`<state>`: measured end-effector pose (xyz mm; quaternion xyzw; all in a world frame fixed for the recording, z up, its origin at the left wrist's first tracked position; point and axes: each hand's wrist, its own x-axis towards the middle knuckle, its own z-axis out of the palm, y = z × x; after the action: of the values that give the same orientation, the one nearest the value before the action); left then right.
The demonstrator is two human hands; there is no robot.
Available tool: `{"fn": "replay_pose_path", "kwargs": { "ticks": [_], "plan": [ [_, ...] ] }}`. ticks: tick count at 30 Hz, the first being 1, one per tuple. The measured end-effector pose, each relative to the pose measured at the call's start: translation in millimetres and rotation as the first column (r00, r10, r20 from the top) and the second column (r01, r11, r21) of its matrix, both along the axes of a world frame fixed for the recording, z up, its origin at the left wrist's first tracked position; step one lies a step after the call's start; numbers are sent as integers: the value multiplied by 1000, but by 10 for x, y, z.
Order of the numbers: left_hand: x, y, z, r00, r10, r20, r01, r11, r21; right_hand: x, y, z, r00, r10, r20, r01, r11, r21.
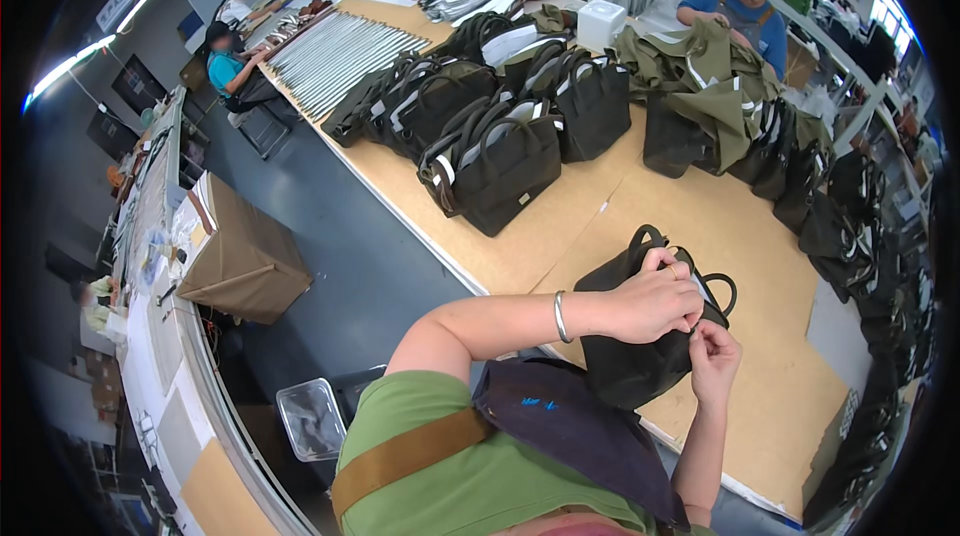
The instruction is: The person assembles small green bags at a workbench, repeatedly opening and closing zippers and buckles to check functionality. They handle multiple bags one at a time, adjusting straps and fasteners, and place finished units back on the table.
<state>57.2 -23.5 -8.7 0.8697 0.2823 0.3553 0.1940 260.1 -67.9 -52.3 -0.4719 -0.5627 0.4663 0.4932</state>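
Observation:
A small black handbag [640, 361] with two loop handles stands tilted at the near edge of the table in front of me. My left hand [655, 304] reaches across its top, a silver bracelet on the wrist. Its fingers are closed in a pinch near the bag's right end. There my right hand [714, 356] meets it, thumb and fingertips pressed together. Whatever lies between the fingertips is too small to make out. Something pale [706, 288] shows at the bag's opening, beside the far handle.
Several finished-looking black bags [510, 171] crowd the table beyond. Olive cloth pieces [710, 91] lie over more bags, near a person in blue [755, 16]. Further bags line the right edge. Rows of thin strips [340, 56] lie far left. A brown-covered box [250, 256] stands left.

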Motion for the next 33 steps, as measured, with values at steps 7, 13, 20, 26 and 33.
{"fn": "replay_pose_path", "kwargs": {
  "ticks": [7,13,20,26,33],
  "plan": [
    [23,11,89,985,89,-149,-110,984,-142,-103,47,127,944,-109,310,-7,937,351],
    [-102,64,149,994,54,-94,-74,972,-225,-190,-14,174,982,-62,180,17,970,242],
    [-142,48,175,991,18,-129,-41,984,-175,-228,-56,319,1000,-1,-7,0,994,-110],
    [-110,33,184,992,25,-125,-47,983,-177,-201,-15,361,997,37,71,-20,974,-226],
    [-77,-29,125,995,50,-89,-58,994,-90,-198,-7,325,998,66,18,-60,969,-241]
  ]
}}
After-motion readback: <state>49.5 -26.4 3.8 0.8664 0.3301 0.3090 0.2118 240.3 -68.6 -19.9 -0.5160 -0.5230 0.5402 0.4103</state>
